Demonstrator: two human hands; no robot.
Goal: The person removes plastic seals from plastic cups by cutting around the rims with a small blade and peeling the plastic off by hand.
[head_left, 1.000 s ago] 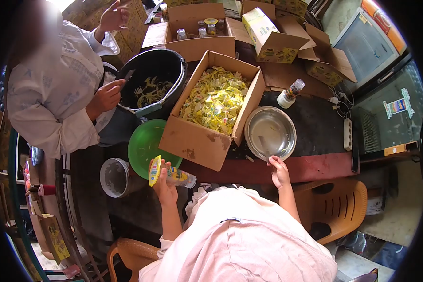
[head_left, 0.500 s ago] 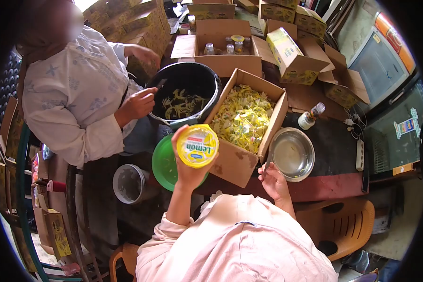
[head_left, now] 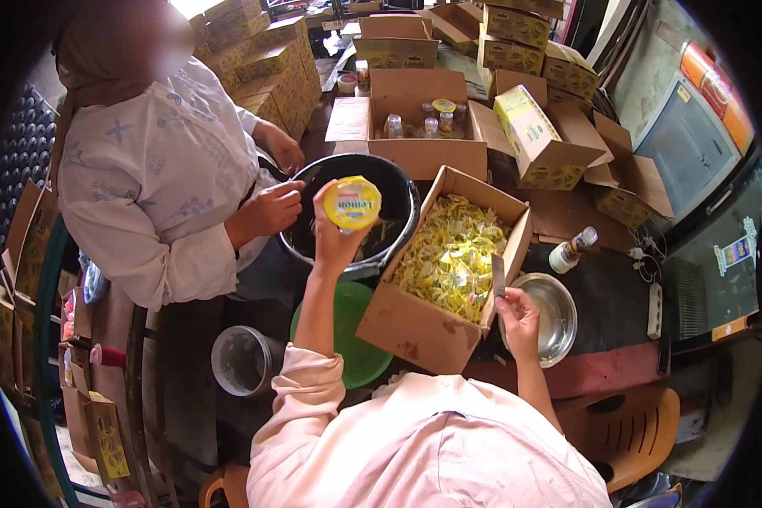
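Observation:
My left hand [head_left: 337, 247] is closed around a lemon drink cup [head_left: 352, 204] with a yellow printed lid, held up in front of the black bucket [head_left: 412, 222]. In my right hand [head_left: 521, 320] is a flat grey knife blade [head_left: 498, 276], pointing up beside the right edge of a cardboard box [head_left: 423, 332]. That box is full of crumpled yellow and clear plastic scraps [head_left: 455, 254]. A metal bowl [head_left: 559, 332] sits just behind my right hand. Below my left forearm lies a green basin [head_left: 356, 351].
Across the bucket sits a co-worker [head_left: 161, 186], hands near its rim. A grey pail [head_left: 241, 361] stands to the left. Further back, an open carton [head_left: 427, 157] holds several jars, with stacked cartons [head_left: 279, 72] behind. A small bottle [head_left: 571, 250] lies tilted on the right.
My left hand has lifted the cup forward, over the bucket. My right hand has risen, bringing the blade up beside the box. The co-worker's far hand has come down toward the bucket.

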